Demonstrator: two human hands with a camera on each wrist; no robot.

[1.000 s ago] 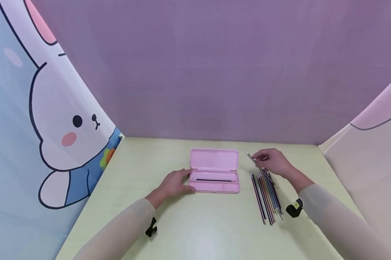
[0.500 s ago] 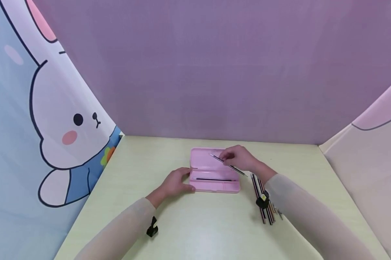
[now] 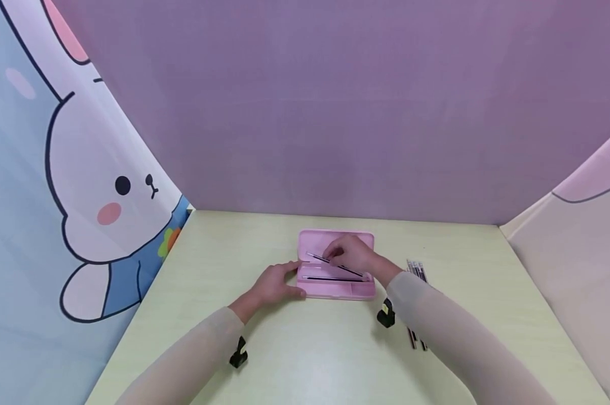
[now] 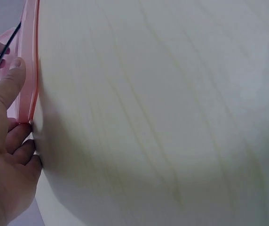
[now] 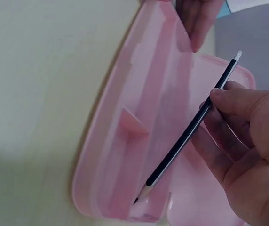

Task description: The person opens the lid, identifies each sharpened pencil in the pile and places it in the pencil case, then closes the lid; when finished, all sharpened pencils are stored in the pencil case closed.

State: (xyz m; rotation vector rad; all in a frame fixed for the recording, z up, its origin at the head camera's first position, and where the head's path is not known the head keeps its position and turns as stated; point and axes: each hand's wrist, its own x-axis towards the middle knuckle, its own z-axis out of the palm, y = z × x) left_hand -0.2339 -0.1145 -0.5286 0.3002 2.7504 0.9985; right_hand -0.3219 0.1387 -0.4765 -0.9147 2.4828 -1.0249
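Observation:
An open pink pencil case [image 3: 325, 290] lies on the table with its lid [image 3: 311, 238] folded back. My left hand [image 3: 273, 286] grips its left end, the thumb along the front wall and the other fingers at the end. My right hand [image 3: 352, 253] pinches a dark striped pencil [image 5: 179, 141] between thumb and fingers. It slants over the case, white eraser end up and sharpened tip down at the compartment's end in the right wrist view. A second dark pencil [image 3: 332, 279] lies lengthwise in the long compartment. A small divider [image 5: 133, 121] splits the front compartment.
Several loose pencils [image 3: 417, 269] lie on the pale table [image 3: 305, 349] right of the case, partly hidden under my right sleeve [image 3: 436, 315]. A purple partition [image 3: 335, 112] stands behind the table, and a rabbit-print cloth [image 3: 97, 169] hangs at the left.
My right hand has carried the pencil leftward from above the loose pencils to over the case, and lowered it toward the compartment. My left hand has stayed at the case's left end.

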